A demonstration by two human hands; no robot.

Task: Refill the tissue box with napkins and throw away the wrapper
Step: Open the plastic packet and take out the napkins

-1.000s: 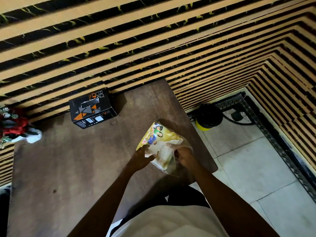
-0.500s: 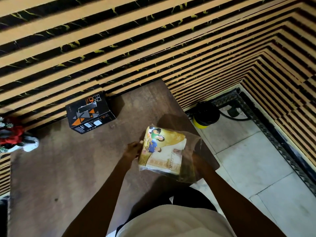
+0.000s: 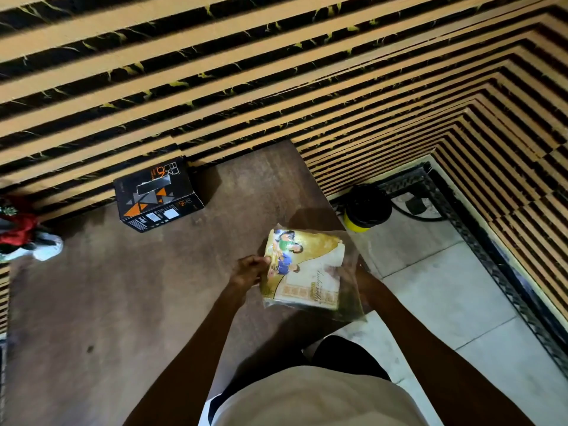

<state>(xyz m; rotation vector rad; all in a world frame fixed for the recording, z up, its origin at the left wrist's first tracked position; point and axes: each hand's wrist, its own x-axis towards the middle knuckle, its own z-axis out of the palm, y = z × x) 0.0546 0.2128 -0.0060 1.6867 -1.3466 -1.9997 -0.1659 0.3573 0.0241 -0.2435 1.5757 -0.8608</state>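
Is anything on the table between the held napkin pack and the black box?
Nothing visible. The yellow plastic-wrapped napkin pack is held by both the left hand and right hand; only bare brown wooden table separates it from the black cardboard tissue box.

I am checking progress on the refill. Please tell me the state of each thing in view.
Napkin pack: in its wrapper, held above the table's right edge.
Left hand: gripping the pack's left side.
Right hand: behind the wrapper, mostly hidden.
Tissue box: on the table, untouched.
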